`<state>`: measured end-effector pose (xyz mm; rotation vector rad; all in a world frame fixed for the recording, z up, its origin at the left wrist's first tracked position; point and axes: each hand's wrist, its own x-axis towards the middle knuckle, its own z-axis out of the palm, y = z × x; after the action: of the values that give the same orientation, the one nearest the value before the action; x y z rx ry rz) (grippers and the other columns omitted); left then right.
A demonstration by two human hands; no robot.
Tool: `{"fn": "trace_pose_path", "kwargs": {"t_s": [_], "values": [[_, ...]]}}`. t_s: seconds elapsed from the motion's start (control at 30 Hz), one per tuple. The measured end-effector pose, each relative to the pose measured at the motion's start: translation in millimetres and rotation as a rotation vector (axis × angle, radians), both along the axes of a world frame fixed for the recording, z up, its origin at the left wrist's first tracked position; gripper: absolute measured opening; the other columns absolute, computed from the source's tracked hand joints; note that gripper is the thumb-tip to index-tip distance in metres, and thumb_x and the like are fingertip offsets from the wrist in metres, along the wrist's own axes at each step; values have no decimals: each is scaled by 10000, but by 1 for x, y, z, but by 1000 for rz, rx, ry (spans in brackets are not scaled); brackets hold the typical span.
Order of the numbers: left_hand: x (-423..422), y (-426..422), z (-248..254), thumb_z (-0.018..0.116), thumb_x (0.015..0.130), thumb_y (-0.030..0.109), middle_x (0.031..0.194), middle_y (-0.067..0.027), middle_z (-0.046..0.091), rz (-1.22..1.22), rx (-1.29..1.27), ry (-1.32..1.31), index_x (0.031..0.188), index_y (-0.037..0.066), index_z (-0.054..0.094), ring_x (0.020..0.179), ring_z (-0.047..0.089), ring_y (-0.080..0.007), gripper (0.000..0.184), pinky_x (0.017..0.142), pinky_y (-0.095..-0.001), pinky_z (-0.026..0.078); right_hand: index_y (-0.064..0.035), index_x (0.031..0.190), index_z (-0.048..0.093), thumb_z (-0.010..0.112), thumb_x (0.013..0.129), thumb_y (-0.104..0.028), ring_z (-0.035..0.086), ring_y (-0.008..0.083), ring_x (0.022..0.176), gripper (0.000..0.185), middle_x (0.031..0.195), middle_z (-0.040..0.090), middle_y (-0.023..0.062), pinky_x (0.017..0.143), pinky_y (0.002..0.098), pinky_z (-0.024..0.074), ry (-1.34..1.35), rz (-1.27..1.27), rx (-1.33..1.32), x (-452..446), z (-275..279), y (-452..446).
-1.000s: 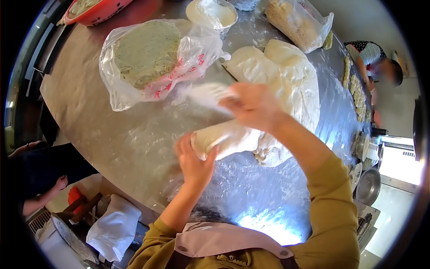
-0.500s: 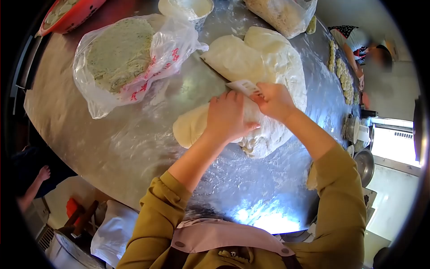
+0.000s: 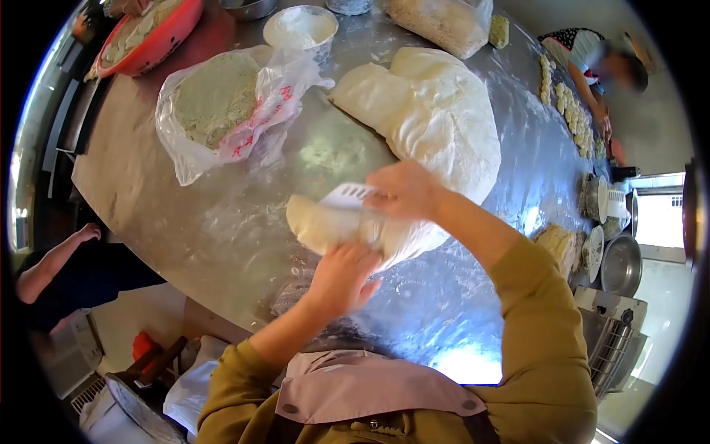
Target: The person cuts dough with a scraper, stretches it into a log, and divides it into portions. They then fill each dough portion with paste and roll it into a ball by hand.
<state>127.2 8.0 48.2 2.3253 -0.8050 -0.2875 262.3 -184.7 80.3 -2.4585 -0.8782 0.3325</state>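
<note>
My right hand (image 3: 407,190), a little blurred, is closed on a white slotted dough scraper (image 3: 346,195). The scraper is over the far side of a long dough piece (image 3: 307,222) in front of me. My left hand (image 3: 342,275) lies on the near side of that piece with its fingers stretched out and the thumb apart. Just beyond my right hand spreads a large pale mass of dough (image 3: 444,111). My right arm covers the place where the two meet, so I cannot tell if they are joined.
On the floured metal table (image 3: 222,251) lie greenish dough in a plastic bag (image 3: 214,103), a white tub (image 3: 299,29), a red basin (image 3: 151,44) and another filled bag (image 3: 444,22). Small dough pieces (image 3: 573,118) line the right, near a co-worker (image 3: 584,55). Metal bowls (image 3: 620,265) stand nearby.
My right hand and the scraper have moved left and toward me, off the large dough. My left hand has slid toward me to the piece's near side. The view has shifted slightly.
</note>
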Motion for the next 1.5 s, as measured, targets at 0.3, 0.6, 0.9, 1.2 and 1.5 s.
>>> {"fn": "trace_pose_path", "kwargs": {"t_s": [0.3,0.6,0.9,1.2,1.5], "values": [[31,-73,35,802,715,349,1273,-177,529,334,-124,-164,1317,44,488,1167,513,-355,744,961,-478,405,-47,817,609,685,821,-230,651,351,743,198,781,669,130,643,429,508,-152,-141,-234,-1,52,-118],[89,-136,-22,807,620,492,1108,-115,580,198,176,78,1199,84,533,986,605,-297,759,828,-441,465,-85,835,663,689,783,-232,643,366,749,159,774,675,144,660,425,513,-103,-345,-203,11,-30,-117],[-16,-103,3,767,720,328,1237,-156,528,-141,152,-142,1307,109,486,1047,592,-330,688,896,-451,469,-84,838,693,739,770,-250,641,262,627,186,745,678,125,603,361,509,189,-264,8,-47,-31,-93],[-62,-83,57,755,757,439,1300,-153,511,44,-39,-102,1378,118,447,1143,540,-361,764,923,-460,450,-86,748,597,664,801,-238,640,353,706,175,737,650,128,620,441,507,-221,-319,-180,-86,-16,-147],[-68,-149,4,746,690,562,1217,-99,576,-216,413,-26,1273,135,545,1162,516,-288,750,955,-455,366,-100,873,644,639,829,-296,634,393,757,200,790,665,148,689,480,500,33,-361,-246,-202,-5,-157]]}}
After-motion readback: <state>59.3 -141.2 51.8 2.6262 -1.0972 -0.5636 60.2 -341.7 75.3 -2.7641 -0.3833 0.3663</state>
